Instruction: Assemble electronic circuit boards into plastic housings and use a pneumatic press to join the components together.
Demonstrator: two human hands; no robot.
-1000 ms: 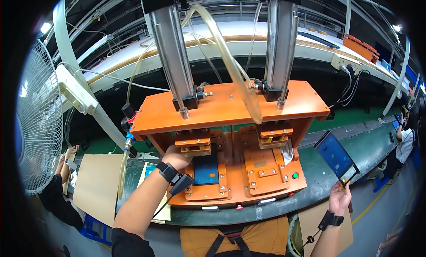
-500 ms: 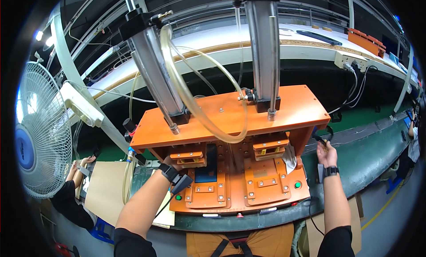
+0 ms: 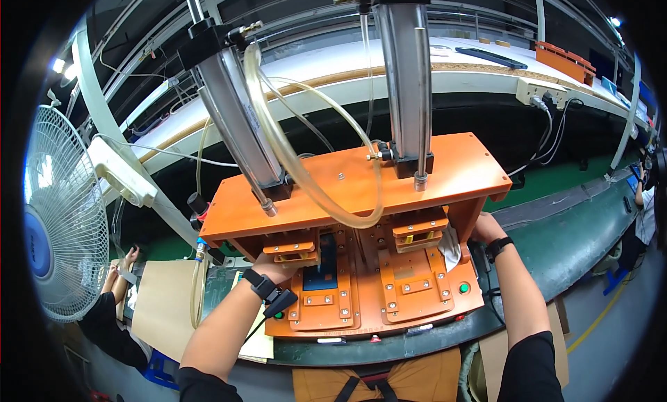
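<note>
An orange two-station press (image 3: 347, 183) stands in front of me, with two upright air cylinders on top. My left hand (image 3: 274, 267) reaches in beneath the left press head (image 3: 292, 248), by a dark blue flat panel (image 3: 320, 277) lying in the left fixture (image 3: 323, 312); the head hides its fingers. At the outer right side of the press is my right hand (image 3: 488, 228), its fingers hidden behind the side wall. What either hand holds, if anything, does not show. The right fixture (image 3: 415, 291) has no panel on it.
A white cloth (image 3: 450, 249) is tucked beside the right press head. Clear hoses (image 3: 306, 173) loop over the press. Left stand a fan (image 3: 62, 207) and brown cardboard (image 3: 167, 294); another person's arm (image 3: 118, 291) is beyond. Green buttons (image 3: 464, 288) sit at the front corners.
My right hand has moved left, from beside a black looped thing to the press's side wall. My left hand has shifted slightly toward the panel, which now shows less behind it.
</note>
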